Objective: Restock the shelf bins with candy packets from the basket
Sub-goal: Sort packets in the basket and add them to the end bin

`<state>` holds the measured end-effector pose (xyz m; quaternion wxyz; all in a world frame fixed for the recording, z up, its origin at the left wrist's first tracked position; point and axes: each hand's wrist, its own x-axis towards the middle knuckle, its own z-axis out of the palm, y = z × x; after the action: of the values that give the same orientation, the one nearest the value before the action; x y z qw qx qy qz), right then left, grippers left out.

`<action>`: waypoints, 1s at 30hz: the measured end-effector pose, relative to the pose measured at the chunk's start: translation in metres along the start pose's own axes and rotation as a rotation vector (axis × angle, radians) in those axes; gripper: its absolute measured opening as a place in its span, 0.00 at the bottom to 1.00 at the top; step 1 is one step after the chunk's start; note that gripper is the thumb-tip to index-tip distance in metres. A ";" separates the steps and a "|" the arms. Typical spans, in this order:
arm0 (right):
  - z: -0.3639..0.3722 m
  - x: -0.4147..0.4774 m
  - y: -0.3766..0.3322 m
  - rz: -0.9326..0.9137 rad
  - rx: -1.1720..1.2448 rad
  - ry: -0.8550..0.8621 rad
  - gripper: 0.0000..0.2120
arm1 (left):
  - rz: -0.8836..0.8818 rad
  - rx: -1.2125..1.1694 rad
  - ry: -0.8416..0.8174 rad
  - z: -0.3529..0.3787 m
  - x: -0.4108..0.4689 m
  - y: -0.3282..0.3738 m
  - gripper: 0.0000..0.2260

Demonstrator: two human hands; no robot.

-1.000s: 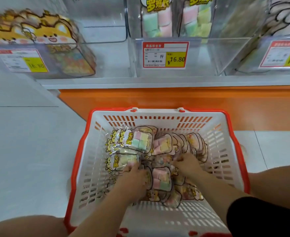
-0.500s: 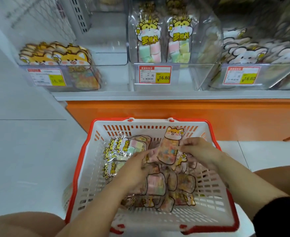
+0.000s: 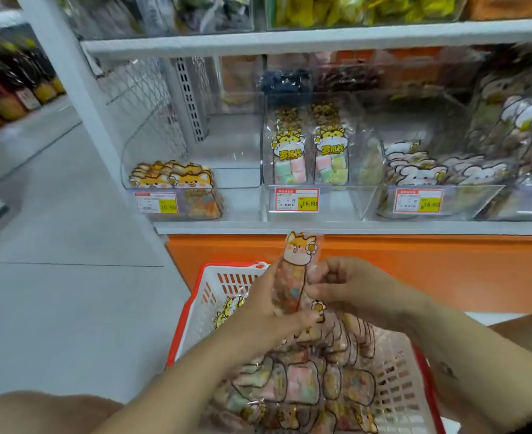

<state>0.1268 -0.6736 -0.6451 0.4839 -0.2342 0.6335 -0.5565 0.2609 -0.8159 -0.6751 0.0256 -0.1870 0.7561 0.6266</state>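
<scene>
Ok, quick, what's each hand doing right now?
Left hand: closed on the fox-topped candy packet, held upright above the basket.
Right hand: fingers pinching the same packet's right edge.

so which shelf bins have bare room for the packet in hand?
Left bin: free right of its fox packets. Middle bin: bare strip in front of the upright packets. Right bin is crowded. Both hands hold the packet.
</scene>
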 end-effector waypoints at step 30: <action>0.003 0.009 -0.010 -0.351 -0.622 0.343 0.14 | -0.212 -0.425 -0.142 -0.014 -0.004 -0.012 0.30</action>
<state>0.1230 -0.6849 -0.6386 0.1745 -0.3780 0.7939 -0.4432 0.2711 -0.8299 -0.6822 0.1044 -0.2221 0.5797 0.7770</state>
